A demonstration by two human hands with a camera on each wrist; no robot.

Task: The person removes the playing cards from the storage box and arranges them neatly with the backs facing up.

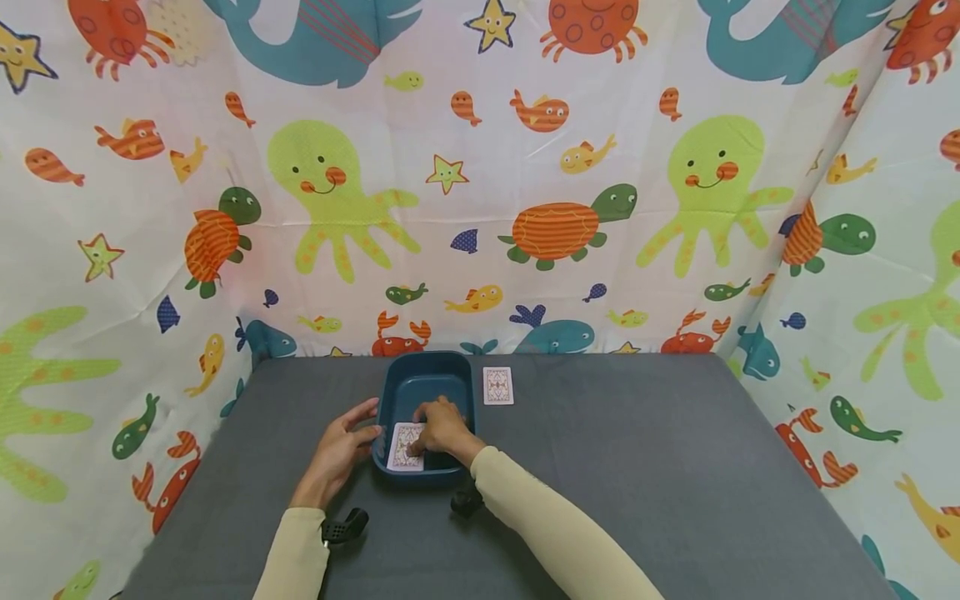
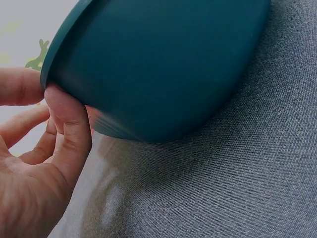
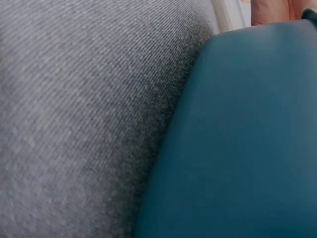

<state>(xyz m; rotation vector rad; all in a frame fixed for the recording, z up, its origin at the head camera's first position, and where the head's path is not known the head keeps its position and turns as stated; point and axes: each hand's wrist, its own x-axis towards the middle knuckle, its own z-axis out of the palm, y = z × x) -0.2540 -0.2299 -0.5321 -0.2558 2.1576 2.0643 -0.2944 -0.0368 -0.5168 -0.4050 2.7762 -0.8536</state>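
A dark blue rectangular tray (image 1: 429, 365) with rounded corners sits on the grey cloth. At its left side, my left hand (image 1: 339, 450) pinches the rim between thumb and finger; the left wrist view shows this hand (image 2: 44, 148) against the tray's outer wall (image 2: 163, 64). My right hand (image 1: 444, 429) reaches in over the tray's right side. Its thumb and bent fingers hold a playing card (image 1: 403, 458), patterned back up, at the tray's near left corner. In the right wrist view the tray's wall (image 3: 237, 134) fills much of the picture, with part of a hand at the top.
Another playing card (image 1: 498, 386) lies back up on the grey cloth (image 1: 637, 467), just right of the tray. A curtain (image 1: 480, 233) printed with sea animals stands behind the table and along both sides. Each wrist wears a black camera.
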